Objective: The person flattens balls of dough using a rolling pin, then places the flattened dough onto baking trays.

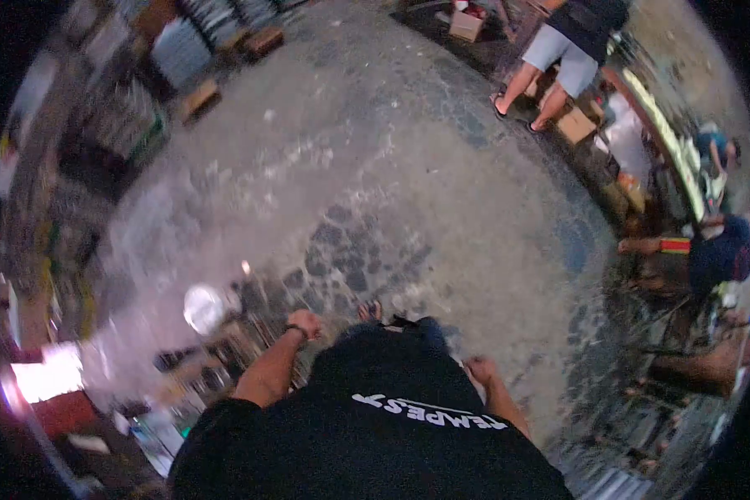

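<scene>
My left hand (pixel 306 323), with a dark band at the wrist, hangs beside my body with its fingers curled in. I see nothing held in it. My right hand (pixel 479 367) hangs low on the other side, close to my black shirt (pixel 367 417) with white lettering. Its fingers are blurred and partly hidden, so whether it holds anything does not show. One of my feet (pixel 370 312) shows on the concrete floor (pixel 458 242). Neither hand touches any of the things around.
Clutter and a round bright object (pixel 204 309) lie at my left. Stacked goods (pixel 179 54) line the far left. A person in grey shorts (pixel 562 58) stands at far right near a cardboard box (pixel 575 125). Other people are along a lit bench (pixel 662 133) at right.
</scene>
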{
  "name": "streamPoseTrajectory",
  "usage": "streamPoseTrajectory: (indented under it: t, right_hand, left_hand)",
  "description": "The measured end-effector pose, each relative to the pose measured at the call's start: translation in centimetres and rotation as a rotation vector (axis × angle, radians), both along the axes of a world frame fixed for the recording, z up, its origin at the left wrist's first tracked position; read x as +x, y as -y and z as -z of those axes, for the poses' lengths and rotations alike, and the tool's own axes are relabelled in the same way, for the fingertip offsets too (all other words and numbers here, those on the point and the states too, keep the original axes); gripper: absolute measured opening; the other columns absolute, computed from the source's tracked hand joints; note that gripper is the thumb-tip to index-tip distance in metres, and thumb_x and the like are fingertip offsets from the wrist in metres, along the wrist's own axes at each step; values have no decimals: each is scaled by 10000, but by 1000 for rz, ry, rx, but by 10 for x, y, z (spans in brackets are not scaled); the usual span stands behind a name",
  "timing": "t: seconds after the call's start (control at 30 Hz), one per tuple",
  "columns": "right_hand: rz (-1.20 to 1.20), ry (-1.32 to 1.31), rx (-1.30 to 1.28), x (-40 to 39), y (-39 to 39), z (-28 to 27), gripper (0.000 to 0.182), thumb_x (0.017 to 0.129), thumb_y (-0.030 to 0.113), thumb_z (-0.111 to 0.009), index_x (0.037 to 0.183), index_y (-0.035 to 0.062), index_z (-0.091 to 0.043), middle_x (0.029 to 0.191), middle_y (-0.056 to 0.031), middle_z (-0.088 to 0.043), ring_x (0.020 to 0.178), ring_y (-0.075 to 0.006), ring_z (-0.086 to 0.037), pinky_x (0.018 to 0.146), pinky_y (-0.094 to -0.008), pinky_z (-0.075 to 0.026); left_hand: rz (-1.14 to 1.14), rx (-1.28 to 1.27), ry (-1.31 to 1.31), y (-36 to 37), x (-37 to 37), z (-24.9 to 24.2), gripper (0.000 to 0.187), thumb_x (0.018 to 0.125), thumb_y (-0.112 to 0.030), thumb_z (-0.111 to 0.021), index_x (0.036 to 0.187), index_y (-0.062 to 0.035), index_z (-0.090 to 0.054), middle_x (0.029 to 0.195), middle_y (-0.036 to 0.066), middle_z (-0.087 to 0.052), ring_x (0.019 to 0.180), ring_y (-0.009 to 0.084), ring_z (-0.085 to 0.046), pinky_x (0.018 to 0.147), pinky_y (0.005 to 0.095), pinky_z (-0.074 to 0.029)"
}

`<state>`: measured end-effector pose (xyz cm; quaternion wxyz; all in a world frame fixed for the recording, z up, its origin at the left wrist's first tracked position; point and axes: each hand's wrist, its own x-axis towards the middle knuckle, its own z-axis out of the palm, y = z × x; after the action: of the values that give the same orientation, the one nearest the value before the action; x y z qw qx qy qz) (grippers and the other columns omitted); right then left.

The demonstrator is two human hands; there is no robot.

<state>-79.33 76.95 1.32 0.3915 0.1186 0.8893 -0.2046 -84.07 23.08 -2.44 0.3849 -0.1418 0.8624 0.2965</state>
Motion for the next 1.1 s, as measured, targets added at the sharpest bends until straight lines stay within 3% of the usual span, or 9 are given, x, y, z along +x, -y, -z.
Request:
streamPoseTrajectory:
  t: [0.1,0.2,0.33,0.47,0.5,0.63,0.9,1.03,1.1]
  right_hand:
    - [-366,-132,0,23,-23,15,332,797,403,-595,851,94,-706,804,-163,-674,849,-358,-646,696,-441,-500]
    - [-592,492,126,-37,-66,4,417,858,407,-470,1108,128,-654,1095,-144,-656,1044,-344,-610,894,-458,-471]
    - [176,400,336,-203,-146,34,464,886,416,-456,1099,54,-653,1144,-184,-628,1088,-343,-591,958,-463,-438]
    - [-170,-131,279,-440,-192,63,334,872,355,-508,1042,130,-686,1101,-161,-644,995,-365,-605,850,-436,-489]
    - [332,-269,160,-511,-172,40,378,847,385,-539,1049,100,-683,1066,-165,-655,1004,-364,-603,890,-435,-471]
    - [18,-390,27,-794,-90,-82,442,834,438,-560,948,31,-688,945,-193,-673,920,-360,-636,806,-434,-493]
    - [174,-364,-77,-1073,-11,-44,464,822,454,-567,930,16,-675,811,-211,-660,785,-340,-654,726,-423,-498]
    - [-279,-244,-7,-1086,-38,16,510,868,487,-490,1024,36,-670,1027,-211,-654,985,-351,-621,863,-424,-468]
    - [119,-96,-77,-1091,-52,6,485,883,468,-477,1039,56,-679,1036,-196,-658,1034,-323,-605,933,-407,-448]
  left_hand:
    - [216,-47,-290,-33,-191,-71,457,870,-426,-503,715,-29,-669,670,164,-647,662,282,-638,628,456,-488]
    - [237,-48,-542,-29,-359,-45,507,917,-404,-398,706,-33,-672,724,205,-651,720,364,-637,707,463,-488]
    - [240,-234,-507,-51,-525,-62,329,910,-305,-447,988,-48,-638,998,201,-645,929,383,-608,798,454,-477]
    - [205,-167,-373,-65,-542,-31,482,812,-229,-501,1237,-3,-511,1256,231,-534,1174,390,-491,1023,462,-334]
    - [306,-176,-353,-63,-537,-16,528,789,-274,-511,1235,9,-512,1268,231,-525,1199,396,-468,1068,481,-283]
    - [-515,-45,99,-67,-527,15,433,871,-339,-478,1138,-16,-587,1113,246,-586,1111,401,-502,984,466,-357]
    - [-287,-65,415,-29,-751,51,366,889,-340,-476,1027,-40,-632,1014,187,-629,977,309,-566,856,438,-434]
    - [-67,-87,309,26,-981,40,348,897,-341,-476,972,-51,-654,964,157,-650,910,264,-598,792,424,-473]
    - [-183,-53,309,43,-1123,22,344,902,-341,-475,945,-57,-665,940,142,-661,877,241,-614,760,416,-492]
